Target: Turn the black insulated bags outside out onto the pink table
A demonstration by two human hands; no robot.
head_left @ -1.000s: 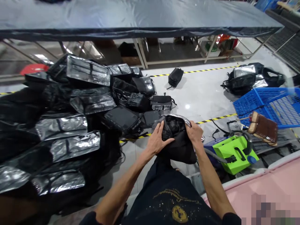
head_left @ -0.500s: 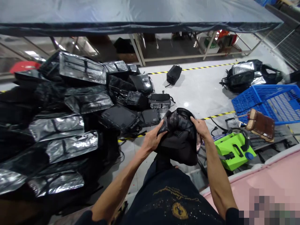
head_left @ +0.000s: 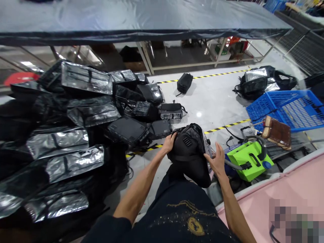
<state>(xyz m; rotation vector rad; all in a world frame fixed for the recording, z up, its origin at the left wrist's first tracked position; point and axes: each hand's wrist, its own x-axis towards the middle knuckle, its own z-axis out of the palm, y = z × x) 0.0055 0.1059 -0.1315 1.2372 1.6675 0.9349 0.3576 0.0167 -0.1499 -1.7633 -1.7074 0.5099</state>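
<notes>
I hold a black bag (head_left: 189,153) in front of my lap, its back panel with a small vent facing up. My left hand (head_left: 169,143) grips the bag's upper left edge. My right hand (head_left: 216,161) lies against its right side, fingers spread over a clear plastic wrap there. A large heap of black bags in shiny plastic sleeves (head_left: 71,128) lies on the floor to my left, its nearest bags just beyond my left hand.
A long table under dark sheeting (head_left: 141,20) spans the back. A lone black bag (head_left: 184,83) lies on the floor, more bags (head_left: 258,82) at the right. A blue crate (head_left: 286,109), a green device (head_left: 249,160), a brown brush (head_left: 277,132) and a pink surface (head_left: 291,189) stand right.
The bag has been turned so its dark back panel faces up. My right hand slid from the top edge down to the right side; my left hand shifted to the upper left corner.
</notes>
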